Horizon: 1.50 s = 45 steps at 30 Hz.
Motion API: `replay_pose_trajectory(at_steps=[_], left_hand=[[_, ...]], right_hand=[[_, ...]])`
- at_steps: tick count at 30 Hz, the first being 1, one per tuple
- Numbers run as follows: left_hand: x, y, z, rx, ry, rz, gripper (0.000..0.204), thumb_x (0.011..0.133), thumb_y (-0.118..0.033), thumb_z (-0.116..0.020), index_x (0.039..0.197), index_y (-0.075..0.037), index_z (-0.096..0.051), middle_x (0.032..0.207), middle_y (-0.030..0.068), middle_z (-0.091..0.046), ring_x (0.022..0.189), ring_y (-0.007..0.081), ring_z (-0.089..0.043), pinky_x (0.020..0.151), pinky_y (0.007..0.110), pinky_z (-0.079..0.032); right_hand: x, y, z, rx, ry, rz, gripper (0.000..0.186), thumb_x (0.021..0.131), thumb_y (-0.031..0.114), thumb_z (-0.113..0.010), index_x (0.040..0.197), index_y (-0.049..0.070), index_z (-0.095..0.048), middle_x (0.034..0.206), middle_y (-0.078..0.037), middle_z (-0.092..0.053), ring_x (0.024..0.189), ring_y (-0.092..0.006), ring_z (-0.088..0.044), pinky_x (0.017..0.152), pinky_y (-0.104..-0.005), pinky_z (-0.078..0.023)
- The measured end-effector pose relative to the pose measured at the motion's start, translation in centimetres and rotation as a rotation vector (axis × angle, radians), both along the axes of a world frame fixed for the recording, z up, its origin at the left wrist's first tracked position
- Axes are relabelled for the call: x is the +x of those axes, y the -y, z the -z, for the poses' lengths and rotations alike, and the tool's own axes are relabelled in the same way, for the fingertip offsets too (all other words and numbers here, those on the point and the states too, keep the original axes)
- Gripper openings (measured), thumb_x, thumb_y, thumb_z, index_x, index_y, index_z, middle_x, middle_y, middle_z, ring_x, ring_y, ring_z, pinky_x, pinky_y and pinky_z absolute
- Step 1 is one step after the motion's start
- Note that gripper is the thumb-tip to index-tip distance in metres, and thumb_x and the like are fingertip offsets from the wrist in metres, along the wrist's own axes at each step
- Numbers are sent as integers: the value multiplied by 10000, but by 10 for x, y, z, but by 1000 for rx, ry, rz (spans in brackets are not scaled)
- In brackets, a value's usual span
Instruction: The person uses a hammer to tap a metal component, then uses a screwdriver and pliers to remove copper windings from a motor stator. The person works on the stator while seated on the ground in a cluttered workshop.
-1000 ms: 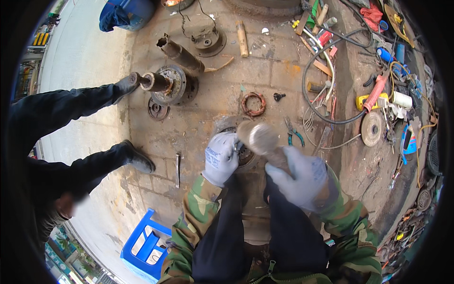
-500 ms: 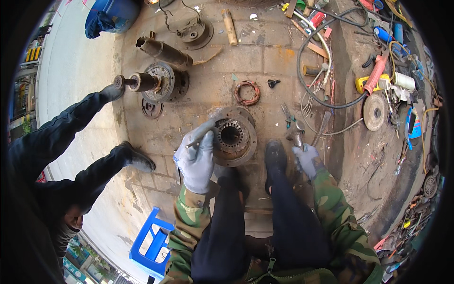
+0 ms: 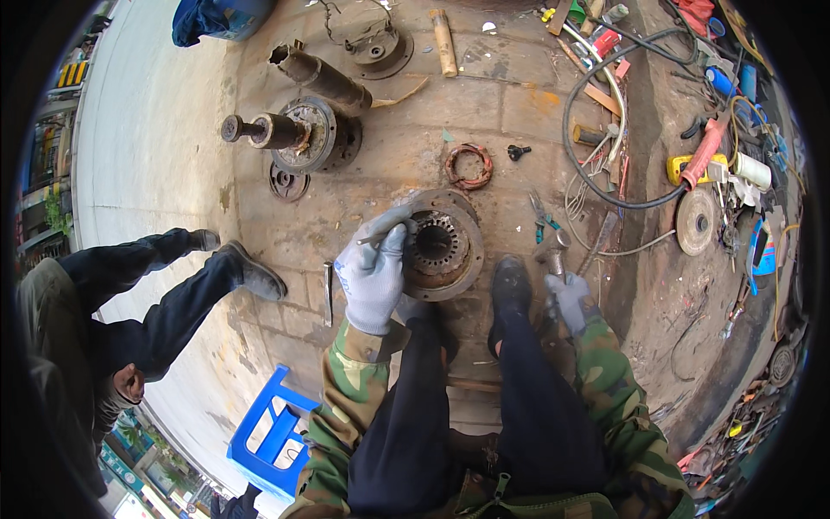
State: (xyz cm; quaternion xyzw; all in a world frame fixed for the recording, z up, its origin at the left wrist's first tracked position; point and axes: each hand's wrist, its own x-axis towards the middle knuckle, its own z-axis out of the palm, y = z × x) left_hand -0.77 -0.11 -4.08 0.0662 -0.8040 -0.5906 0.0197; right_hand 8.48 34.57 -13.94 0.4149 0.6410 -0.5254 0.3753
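My gloved left hand (image 3: pixel 372 272) is closed around a short metal rod (image 3: pixel 379 232), held at the left edge of a round flanged metal housing (image 3: pixel 445 277) with a toothed ring and dark bore. The housing lies on the ground between my feet. My gloved right hand (image 3: pixel 571 301) grips a hammer (image 3: pixel 556 255) low at the right, apart from the housing. Pliers (image 3: pixel 539 216) lie just beyond it. A red-brown coil (image 3: pixel 469 180) and a small black part (image 3: pixel 518 152) rest above the housing.
At upper left stand a flanged shaft assembly (image 3: pixel 311 138), a steel tube (image 3: pixel 324 78) and a blue bucket (image 3: pixel 242 13). Cables (image 3: pixel 596 190), a grinding disc (image 3: pixel 696 221) and scattered tools line the right. A blue stool (image 3: pixel 277 441) and another person's legs (image 3: pixel 173 311) are at left.
From over the housing, the hammer has moved down to the right, exposing the bore. My left hand has shifted left with the rod. The other person's upper foot has drawn down and back.
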Motion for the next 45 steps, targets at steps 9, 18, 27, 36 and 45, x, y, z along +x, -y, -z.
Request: replay_pose_trajectory(at_steps=[9, 18, 27, 36, 45], left_hand=[[-15, 4, -1, -368, -126, 452, 260, 1026, -51, -657, 1263, -109, -750, 1091, 105, -800, 1035, 324, -759, 944, 409, -572], [-6, 5, 33, -354, -17, 456, 413, 909, -68, -651, 1319, -79, -704, 1148, 155, -761, 1086, 373, -710, 961, 459, -560], [10, -19, 23, 173, 163, 78, 423, 963, -349, -748, 1294, -90, -702, 1230, 116, -747, 1121, 312, -710, 983, 456, -545], [-5, -1, 15, -395, -230, 342, 247, 970, -147, -715, 1201, -59, -717, 1092, 162, -763, 1027, 390, -712, 948, 491, -538], [-15, 12, -22, -77, 6, 118, 223, 1118, -109, -616, 1255, 4, -751, 1033, 83, -789, 918, 136, -717, 834, 292, -588]], right_hand=[[-41, 34, -98, 4, -228, -99, 266, 1077, 316, -654, 1130, 57, -630, 720, -20, -625, 586, -136, -604, 548, -308, -481], [-110, 97, -238, 89, -1198, -969, 523, 920, 261, -826, 1261, -88, -640, 863, -190, -731, 723, -349, -746, 635, -440, -580], [-111, 125, -244, 176, -1293, -1041, 373, 914, 223, -804, 1145, -27, -651, 735, -150, -672, 617, -338, -690, 559, -450, -535], [-110, 108, -242, 228, -775, -924, 378, 992, 283, -751, 1220, -2, -652, 825, -212, -735, 744, -361, -762, 668, -463, -576], [-88, 91, -219, 79, -541, -530, 381, 1031, 305, -707, 1230, -17, -671, 829, -195, -725, 794, -304, -752, 768, -406, -576]])
